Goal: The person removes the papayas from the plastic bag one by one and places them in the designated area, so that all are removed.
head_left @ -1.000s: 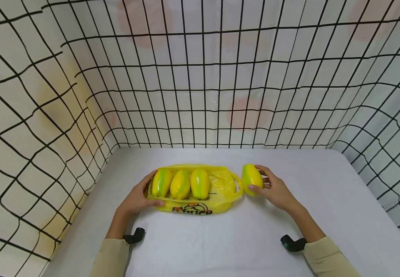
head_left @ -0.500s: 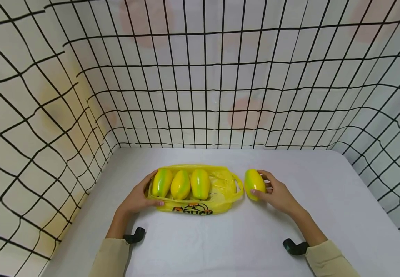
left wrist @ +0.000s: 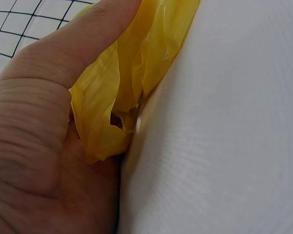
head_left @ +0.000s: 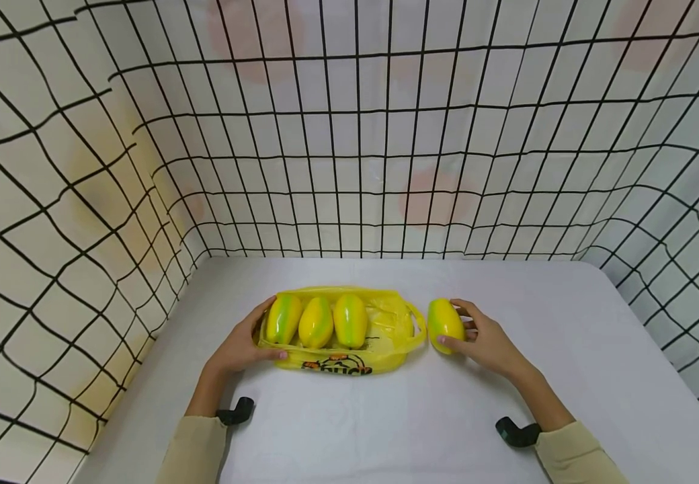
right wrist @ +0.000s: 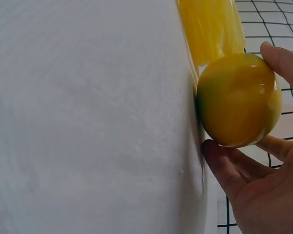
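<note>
A yellow plastic bag (head_left: 386,329) with black print lies on its side across the white table, its opening facing up. Three glossy yellow-green mangoes sit in a row in it: a left one (head_left: 283,320), a middle one (head_left: 316,323) and a right one (head_left: 350,321). My left hand (head_left: 242,343) holds the bag's left end, thumb along the front edge; its other fingers are mostly hidden. To the right of the bag's handle loop, my right hand (head_left: 485,338) grips another mango (head_left: 445,325) between thumb and fingers, low at the table. The right wrist view shows this mango (right wrist: 238,100) end-on.
The white table (head_left: 349,430) has a black wire grid (head_left: 380,158) standing behind it and along both sides. Black wrist mounts (head_left: 237,411) are worn below each hand.
The mango in my right hand has moved slightly right and toward me, away from the handle loop, then nearly stopped. My left hand and the bag stay in place.
</note>
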Demonstrator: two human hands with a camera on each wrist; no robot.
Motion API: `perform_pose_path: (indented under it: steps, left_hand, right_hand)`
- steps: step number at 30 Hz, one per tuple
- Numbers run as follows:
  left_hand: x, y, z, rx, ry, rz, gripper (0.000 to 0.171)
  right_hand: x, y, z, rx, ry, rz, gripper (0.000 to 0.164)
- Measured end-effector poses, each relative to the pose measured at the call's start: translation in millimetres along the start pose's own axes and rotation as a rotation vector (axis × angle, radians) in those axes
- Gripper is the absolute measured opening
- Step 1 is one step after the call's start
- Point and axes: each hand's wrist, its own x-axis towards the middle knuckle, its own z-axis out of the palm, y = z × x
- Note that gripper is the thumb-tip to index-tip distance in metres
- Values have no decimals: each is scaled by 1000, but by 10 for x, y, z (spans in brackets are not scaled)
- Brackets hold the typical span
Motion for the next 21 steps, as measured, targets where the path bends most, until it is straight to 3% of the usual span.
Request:
perform_pose_path:
  steps: [21]
  left_hand:
    - [6, -23, 0, -21, 0, 13, 122]
  right_hand:
    - [-15, -24, -11, -38, 15, -19, 98]
